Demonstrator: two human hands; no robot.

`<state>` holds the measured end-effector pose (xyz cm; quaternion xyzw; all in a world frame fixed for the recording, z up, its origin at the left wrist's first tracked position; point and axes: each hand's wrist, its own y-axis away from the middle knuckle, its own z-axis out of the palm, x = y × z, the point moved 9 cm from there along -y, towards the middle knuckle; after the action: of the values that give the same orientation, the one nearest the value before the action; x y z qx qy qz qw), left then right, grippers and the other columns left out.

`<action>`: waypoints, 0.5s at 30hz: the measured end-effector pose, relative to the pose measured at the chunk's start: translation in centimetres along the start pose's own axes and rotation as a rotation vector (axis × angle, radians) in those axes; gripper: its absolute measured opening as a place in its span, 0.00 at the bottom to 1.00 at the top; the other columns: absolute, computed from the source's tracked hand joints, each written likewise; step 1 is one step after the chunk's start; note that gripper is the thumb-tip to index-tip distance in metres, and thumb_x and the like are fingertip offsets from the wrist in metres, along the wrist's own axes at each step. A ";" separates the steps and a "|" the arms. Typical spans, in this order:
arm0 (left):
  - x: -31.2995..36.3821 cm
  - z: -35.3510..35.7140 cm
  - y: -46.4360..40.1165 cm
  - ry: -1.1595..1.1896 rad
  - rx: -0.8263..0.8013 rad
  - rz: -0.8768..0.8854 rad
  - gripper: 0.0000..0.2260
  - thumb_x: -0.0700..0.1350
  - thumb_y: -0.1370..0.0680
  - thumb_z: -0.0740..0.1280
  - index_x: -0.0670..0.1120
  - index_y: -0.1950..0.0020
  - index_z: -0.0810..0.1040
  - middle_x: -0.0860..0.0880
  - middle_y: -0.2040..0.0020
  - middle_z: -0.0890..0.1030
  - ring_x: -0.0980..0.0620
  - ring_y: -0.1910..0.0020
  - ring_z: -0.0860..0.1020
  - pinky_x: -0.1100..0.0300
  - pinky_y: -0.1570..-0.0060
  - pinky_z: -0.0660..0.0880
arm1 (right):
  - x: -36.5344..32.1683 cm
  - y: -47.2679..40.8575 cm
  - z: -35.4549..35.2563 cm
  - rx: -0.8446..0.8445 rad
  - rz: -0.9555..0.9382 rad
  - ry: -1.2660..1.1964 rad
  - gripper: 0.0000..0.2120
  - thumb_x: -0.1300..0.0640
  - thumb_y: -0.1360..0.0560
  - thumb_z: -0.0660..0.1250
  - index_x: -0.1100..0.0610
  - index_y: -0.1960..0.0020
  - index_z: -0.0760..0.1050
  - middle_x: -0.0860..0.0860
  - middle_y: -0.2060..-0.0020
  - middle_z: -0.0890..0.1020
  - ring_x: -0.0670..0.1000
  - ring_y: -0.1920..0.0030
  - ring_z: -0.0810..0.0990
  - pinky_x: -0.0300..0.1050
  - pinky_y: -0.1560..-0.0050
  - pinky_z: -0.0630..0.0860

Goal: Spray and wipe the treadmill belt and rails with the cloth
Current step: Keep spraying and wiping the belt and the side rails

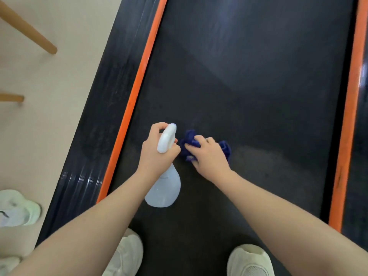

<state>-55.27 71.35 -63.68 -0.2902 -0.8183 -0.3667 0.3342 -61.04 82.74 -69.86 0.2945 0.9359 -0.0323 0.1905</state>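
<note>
The dark treadmill belt [249, 86] fills the centre of the frame; an orange strip and black rail [111, 92] run along its left edge, another orange strip [352, 96] down the right. At lower centre, the left hand [157, 150] is curled round the neck of a pale spray bottle [165, 188], forefinger over the trigger; just right of it, the right hand [209, 156] presses a bunched blue cloth [225, 149] onto the belt, fingers bent over it. Two pale shoes [250, 261] stand on the belt at the bottom edge.

A white spray bottle [163, 182] with a translucent body hangs tilted over the black treadmill belt [249, 86], nozzle pointing away. Beside it a crumpled dark-blue cloth [190, 141] seems to press on the belt. Orange-edged black rails [111, 92] flank the belt on both sides.
</note>
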 end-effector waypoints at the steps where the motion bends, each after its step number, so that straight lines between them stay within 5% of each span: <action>1: 0.1 0.2 -0.1 -0.004 0.016 0.017 0.18 0.37 0.29 0.67 0.50 0.41 0.70 0.53 0.55 0.80 0.57 0.54 0.78 0.62 0.56 0.74 | -1.9 1.3 0.8 -0.047 -0.178 0.036 0.21 0.57 0.40 0.77 0.55 0.47 0.81 0.58 0.51 0.79 0.61 0.63 0.76 0.49 0.67 0.73; 3: 0.1 0.4 -0.1 -0.013 0.059 0.035 0.18 0.38 0.29 0.68 0.49 0.41 0.73 0.53 0.55 0.81 0.56 0.54 0.79 0.67 0.59 0.74 | -3.0 2.5 2.0 -0.163 -0.476 0.191 0.25 0.58 0.39 0.74 0.54 0.41 0.79 0.58 0.50 0.79 0.60 0.60 0.77 0.49 0.66 0.73; 4: 0.0 0.5 -0.2 -0.008 0.069 0.040 0.18 0.38 0.30 0.68 0.49 0.41 0.73 0.52 0.54 0.81 0.56 0.54 0.79 0.68 0.59 0.73 | -2.0 1.4 1.6 -0.142 -0.482 0.265 0.26 0.58 0.39 0.73 0.53 0.41 0.78 0.58 0.50 0.79 0.60 0.61 0.76 0.48 0.67 0.72; 7: -0.1 0.7 -0.2 0.009 0.053 0.056 0.19 0.37 0.30 0.68 0.50 0.41 0.75 0.52 0.52 0.81 0.56 0.53 0.79 0.72 0.59 0.72 | 4.7 -4.4 -2.7 0.062 0.059 0.278 0.23 0.59 0.35 0.74 0.55 0.41 0.78 0.61 0.47 0.78 0.62 0.58 0.76 0.50 0.64 0.71; 9: -0.3 0.5 -0.2 0.021 0.055 0.050 0.18 0.37 0.30 0.68 0.49 0.41 0.75 0.52 0.53 0.81 0.56 0.52 0.78 0.75 0.60 0.71 | 7.0 -4.4 -3.0 0.032 0.273 0.213 0.21 0.59 0.30 0.70 0.57 0.37 0.74 0.63 0.42 0.74 0.65 0.54 0.74 0.54 0.60 0.71; 15: -0.2 1.6 -0.3 -0.003 0.018 0.058 0.18 0.37 0.30 0.68 0.51 0.42 0.76 0.53 0.55 0.82 0.56 0.56 0.79 0.68 0.59 0.73 | 0.4 2.4 1.0 -0.132 -0.299 0.173 0.27 0.57 0.41 0.77 0.51 0.42 0.79 0.56 0.51 0.78 0.59 0.65 0.74 0.47 0.70 0.69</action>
<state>-55.85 72.43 -64.79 -0.3114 -0.8133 -0.3490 0.3461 -59.68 84.75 -70.86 0.1405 0.9823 0.0269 0.1213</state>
